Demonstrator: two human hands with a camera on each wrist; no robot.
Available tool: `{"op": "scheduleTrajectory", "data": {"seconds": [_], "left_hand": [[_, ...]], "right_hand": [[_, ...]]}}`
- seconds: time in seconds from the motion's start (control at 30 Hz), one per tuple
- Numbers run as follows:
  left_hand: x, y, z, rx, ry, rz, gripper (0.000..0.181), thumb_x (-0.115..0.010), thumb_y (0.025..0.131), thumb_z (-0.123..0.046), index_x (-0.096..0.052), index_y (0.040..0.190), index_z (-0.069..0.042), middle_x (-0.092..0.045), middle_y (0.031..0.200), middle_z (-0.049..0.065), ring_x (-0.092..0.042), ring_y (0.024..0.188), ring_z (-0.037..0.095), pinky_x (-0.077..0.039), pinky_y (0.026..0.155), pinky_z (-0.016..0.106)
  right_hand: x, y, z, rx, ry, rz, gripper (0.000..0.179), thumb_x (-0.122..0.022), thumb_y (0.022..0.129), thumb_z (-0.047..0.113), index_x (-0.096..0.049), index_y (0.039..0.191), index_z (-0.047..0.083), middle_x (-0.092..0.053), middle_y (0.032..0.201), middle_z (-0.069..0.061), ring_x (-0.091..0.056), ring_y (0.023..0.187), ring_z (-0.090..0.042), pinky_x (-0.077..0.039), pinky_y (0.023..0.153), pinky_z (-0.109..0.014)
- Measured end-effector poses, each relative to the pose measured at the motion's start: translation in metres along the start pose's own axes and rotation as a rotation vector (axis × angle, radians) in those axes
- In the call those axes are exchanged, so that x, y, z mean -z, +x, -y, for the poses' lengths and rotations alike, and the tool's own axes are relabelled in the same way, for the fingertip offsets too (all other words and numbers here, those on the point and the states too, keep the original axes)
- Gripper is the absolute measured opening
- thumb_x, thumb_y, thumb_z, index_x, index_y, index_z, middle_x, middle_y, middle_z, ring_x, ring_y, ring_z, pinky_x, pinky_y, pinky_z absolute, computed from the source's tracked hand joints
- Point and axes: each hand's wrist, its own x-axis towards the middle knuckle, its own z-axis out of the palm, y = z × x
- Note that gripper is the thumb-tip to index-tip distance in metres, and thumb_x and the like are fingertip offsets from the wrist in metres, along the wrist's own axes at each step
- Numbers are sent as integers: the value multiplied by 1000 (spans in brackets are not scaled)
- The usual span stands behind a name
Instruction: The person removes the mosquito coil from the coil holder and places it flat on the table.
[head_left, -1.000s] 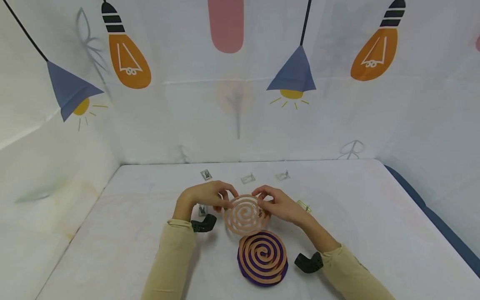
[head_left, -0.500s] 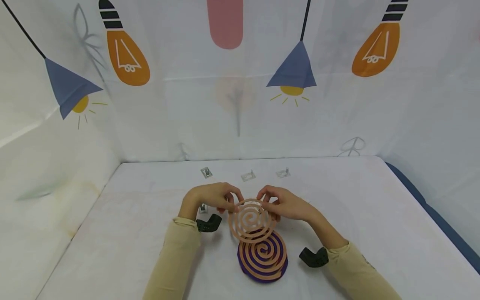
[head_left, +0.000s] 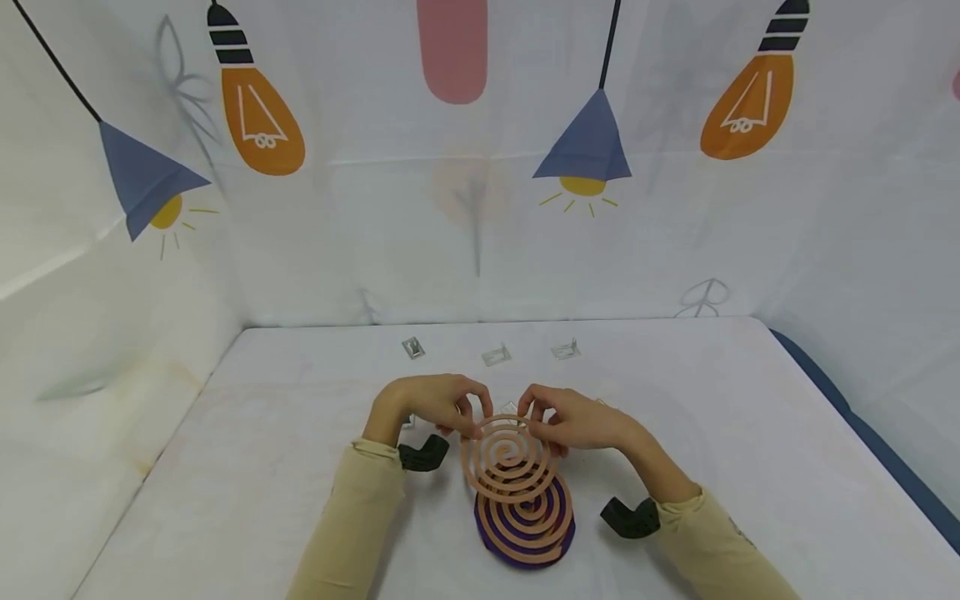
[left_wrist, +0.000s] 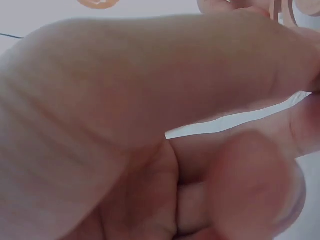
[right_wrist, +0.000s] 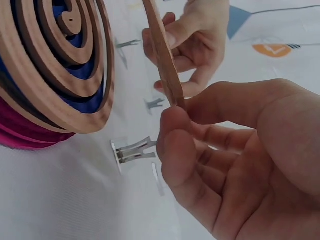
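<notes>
A tan mosquito coil (head_left: 509,454) is held up by both hands, overlapping a stack of coils in the head view. My left hand (head_left: 442,402) pinches its upper left rim between thumb and fingers. On the opposite side, my right hand (head_left: 579,421) pinches the upper right rim. Seen edge-on in the right wrist view, the held coil (right_wrist: 164,55) slants between the two hands. The coil stack (head_left: 525,554), tan over blue-purple with magenta beneath, lies nearer the body. My left hand's thumb (left_wrist: 150,90) fills most of the left wrist view.
Small metal coil stands lie beyond the hands: one at left (head_left: 412,347), a middle stand (head_left: 496,356) and a right stand (head_left: 566,350). Another metal stand (right_wrist: 132,150) is near the right fingertips. A white cloth wall (head_left: 375,242) with printed lamps closes off the back.
Both hands have brought the held coil toward the body and slightly right, so it now overlaps more of the stack. The grip on it stays the same.
</notes>
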Motion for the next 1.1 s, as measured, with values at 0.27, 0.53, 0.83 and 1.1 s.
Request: {"op": "scheduleTrajectory", "data": {"seconds": [0.27,0.53,0.83,1.1], "left_hand": [[-6,1,-10,23,41,14,11,-67,87,-20,-65,98,-19,-69,70,-2,-49,49,12,-41,49,24],[-13,7,-15,22,101,51,2,-67,85,-16,-68,86,-17,-67,65,-3,-52,51,12,-46,52,30],[-17,8,-20,39,100,67,4,-68,85,-16,-66,83,-13,-69,69,8,-54,54,13,-42,53,20],[-19,13,-22,12,159,72,9,-67,86,-17,-65,77,-16,-69,68,5,-63,62,21,-44,54,19]], "right_hand": [[2,-6,4,5,-91,67,19,-50,97,15,-50,117,13,-59,83,-3,-58,56,-12,-52,53,-32],[-1,-7,6,37,-125,141,18,-51,97,14,-49,114,14,-60,82,0,-59,57,-11,-50,54,-25],[-1,-9,9,64,-127,158,16,-50,97,13,-49,113,15,-61,82,-3,-59,57,-10,-50,53,-25],[1,-10,8,60,-124,181,16,-50,97,13,-49,113,14,-61,83,-2,-60,57,-10,-51,54,-25]]}}
